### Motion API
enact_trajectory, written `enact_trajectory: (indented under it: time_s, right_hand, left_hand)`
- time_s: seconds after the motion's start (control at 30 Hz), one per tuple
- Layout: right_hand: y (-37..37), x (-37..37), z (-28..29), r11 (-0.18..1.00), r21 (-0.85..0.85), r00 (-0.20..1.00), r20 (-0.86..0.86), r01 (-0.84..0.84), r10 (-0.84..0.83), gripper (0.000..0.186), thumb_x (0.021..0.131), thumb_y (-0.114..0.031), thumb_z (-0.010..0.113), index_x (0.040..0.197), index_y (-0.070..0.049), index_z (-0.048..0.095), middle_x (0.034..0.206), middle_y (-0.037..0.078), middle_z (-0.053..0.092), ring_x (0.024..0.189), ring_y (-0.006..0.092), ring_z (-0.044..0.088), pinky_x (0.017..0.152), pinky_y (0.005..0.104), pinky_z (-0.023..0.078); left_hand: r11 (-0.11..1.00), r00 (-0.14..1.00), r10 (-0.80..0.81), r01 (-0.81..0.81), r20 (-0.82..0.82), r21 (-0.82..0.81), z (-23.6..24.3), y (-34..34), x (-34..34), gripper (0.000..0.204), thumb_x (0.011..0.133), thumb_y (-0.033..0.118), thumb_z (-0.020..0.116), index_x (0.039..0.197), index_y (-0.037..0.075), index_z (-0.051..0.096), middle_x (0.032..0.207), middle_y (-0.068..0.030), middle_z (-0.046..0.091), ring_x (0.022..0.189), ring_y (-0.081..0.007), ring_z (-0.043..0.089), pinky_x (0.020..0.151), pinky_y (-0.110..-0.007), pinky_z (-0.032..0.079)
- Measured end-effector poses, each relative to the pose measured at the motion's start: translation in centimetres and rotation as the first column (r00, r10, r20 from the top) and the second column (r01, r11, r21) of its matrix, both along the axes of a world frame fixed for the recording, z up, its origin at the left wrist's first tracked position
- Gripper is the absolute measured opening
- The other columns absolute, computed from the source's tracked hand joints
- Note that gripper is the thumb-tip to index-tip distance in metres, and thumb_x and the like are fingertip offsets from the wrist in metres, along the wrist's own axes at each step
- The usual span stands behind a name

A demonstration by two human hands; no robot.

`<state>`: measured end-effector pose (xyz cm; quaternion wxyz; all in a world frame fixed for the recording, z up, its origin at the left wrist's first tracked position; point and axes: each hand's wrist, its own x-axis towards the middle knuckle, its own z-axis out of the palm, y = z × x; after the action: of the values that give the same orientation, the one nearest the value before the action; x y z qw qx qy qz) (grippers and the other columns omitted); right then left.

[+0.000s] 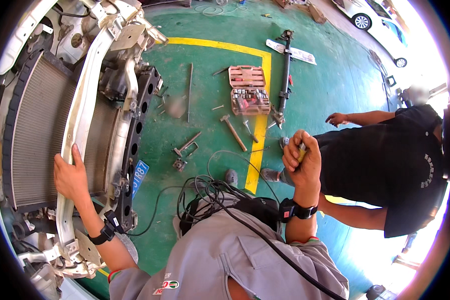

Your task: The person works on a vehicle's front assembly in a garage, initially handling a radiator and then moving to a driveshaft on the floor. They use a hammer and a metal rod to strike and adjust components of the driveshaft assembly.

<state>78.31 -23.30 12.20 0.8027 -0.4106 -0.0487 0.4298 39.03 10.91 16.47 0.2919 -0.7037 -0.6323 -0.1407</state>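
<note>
My left hand (71,175) grips the long white metal beam (89,75) that runs in front of the radiator (37,125) on the car's stripped front end at the left. Its fingers lie on the beam's surface. My right hand (301,157) is raised at centre right, closed around a small yellow object (302,151), mostly hidden by my fingers; it looks like a tool handle. Black cables (202,187) loop around my waist and run toward both wrist devices.
A co-worker in black (375,165) stands close at my right. On the green floor lie a socket case (247,75), hammer (232,132), long metal rod (190,92), dark shaft (286,65) and several small tools. A white car (372,30) is at the upper right.
</note>
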Motion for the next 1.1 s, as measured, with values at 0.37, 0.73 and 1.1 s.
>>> enact_trajectory:
  time_s: [0.37,0.73,1.1]
  right_hand:
    - [-5.0,0.7,-4.6,0.971,-0.169,0.968,-0.155,0.171,-0.197,0.025,0.095,-0.032,0.052,0.083,-0.01,0.051,0.061,0.001,0.041,0.045,0.0103,0.038,0.038,0.0245,0.029]
    - [-5.6,3.7,-4.6,0.954,-0.181,0.952,-0.149,0.239,-0.266,0.025,0.094,-0.033,0.055,0.082,-0.011,0.052,0.061,-0.001,0.042,0.045,0.009,0.038,0.037,0.0231,0.03]
    - [-5.6,8.0,-5.4,0.958,-0.17,0.956,-0.144,0.229,-0.254,0.024,0.095,-0.031,0.054,0.083,-0.011,0.051,0.061,0.0,0.043,0.045,0.0092,0.039,0.037,0.0229,0.031]
  left_hand:
    - [0.996,0.999,-0.028,0.031,-0.031,0.089,-0.1,0.0,0.3,0.06,0.091,0.06,0.048,0.101,0.002,0.06,0.091,-0.0166,0.067,0.083,-0.0362,0.065,0.068,-0.046,0.051]
    - [0.996,1.0,0.009,-0.007,-0.02,0.094,-0.1,-0.2,1.1,0.058,0.091,0.059,0.05,0.1,0.003,0.059,0.09,-0.0165,0.068,0.083,-0.0369,0.065,0.067,-0.047,0.051]
    - [0.994,1.0,0.015,-0.012,-0.023,0.106,-0.3,-0.3,1.0,0.059,0.09,0.059,0.051,0.099,0.001,0.06,0.089,-0.0206,0.067,0.081,-0.0402,0.063,0.068,-0.049,0.049]
